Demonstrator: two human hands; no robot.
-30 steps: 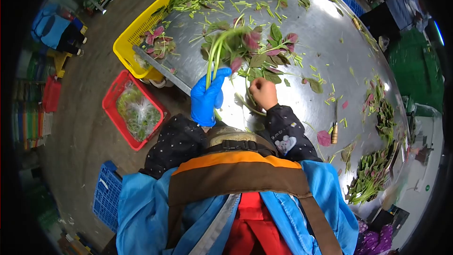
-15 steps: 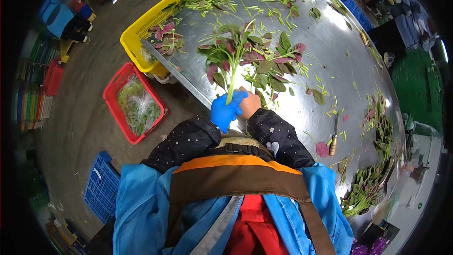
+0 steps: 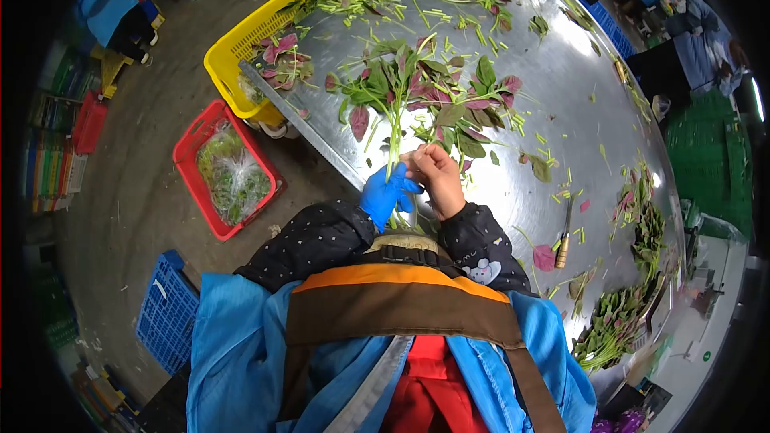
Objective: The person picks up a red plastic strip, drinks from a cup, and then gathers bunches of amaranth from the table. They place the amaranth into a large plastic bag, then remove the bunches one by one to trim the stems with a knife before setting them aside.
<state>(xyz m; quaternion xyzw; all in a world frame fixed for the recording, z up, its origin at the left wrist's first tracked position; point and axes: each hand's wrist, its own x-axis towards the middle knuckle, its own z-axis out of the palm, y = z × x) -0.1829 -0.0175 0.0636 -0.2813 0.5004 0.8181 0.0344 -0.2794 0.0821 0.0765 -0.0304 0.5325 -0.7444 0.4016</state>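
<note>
My left hand (image 3: 385,195), in a blue glove, is closed round the stem ends of a bunch of amaranth greens (image 3: 395,104). The bunch points away from me, its green and purple-red leaves spread over the metal table. My bare right hand (image 3: 441,180) is beside it, thumb and fingers pinched together close to the stems; what lies between the fingertips is too small to make out. More loose amaranth (image 3: 461,116) lies just right of the bunch. A knife (image 3: 565,244) with a wooden handle rests on the table to the right.
Cut stems and leaves are scattered over the metal table (image 3: 513,216). A bundle of greens (image 3: 613,329) lies at its right edge. On the left stand a yellow crate (image 3: 228,56), a red crate (image 3: 188,162) with bagged greens, and a blue crate (image 3: 167,313). Other people are in the background.
My right hand has lifted and turned, moving slightly right of my left hand with its fingers pinched. My left hand still holds the bunch, which has shifted slightly and spread.
</note>
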